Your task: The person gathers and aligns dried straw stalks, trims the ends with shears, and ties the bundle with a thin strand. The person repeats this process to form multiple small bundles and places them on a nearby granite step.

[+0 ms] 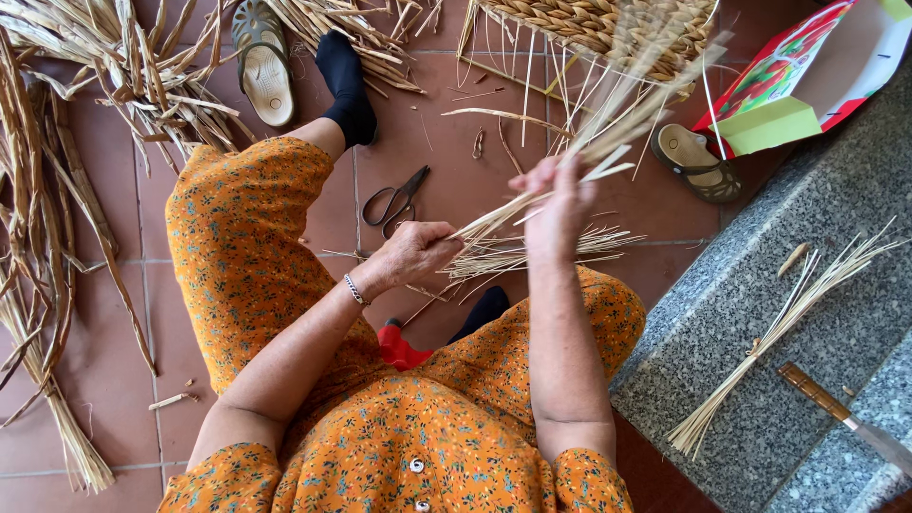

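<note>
From the head camera, you are gripping a bundle of pale, thin dried straw strips with both hands above your lap. Your left hand is pinching the lower ends, fingers curled tight around them. Your right hand is closing around the strips higher up, where they are fanning out toward the woven straw basket. Black-handled metal scissors are lying on the red floor tiles, just beyond your left hand.

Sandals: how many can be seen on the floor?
2. One sandal lies at the top left beside a foot in a black sock; the other sandal lies at the right near the stone step.
</note>
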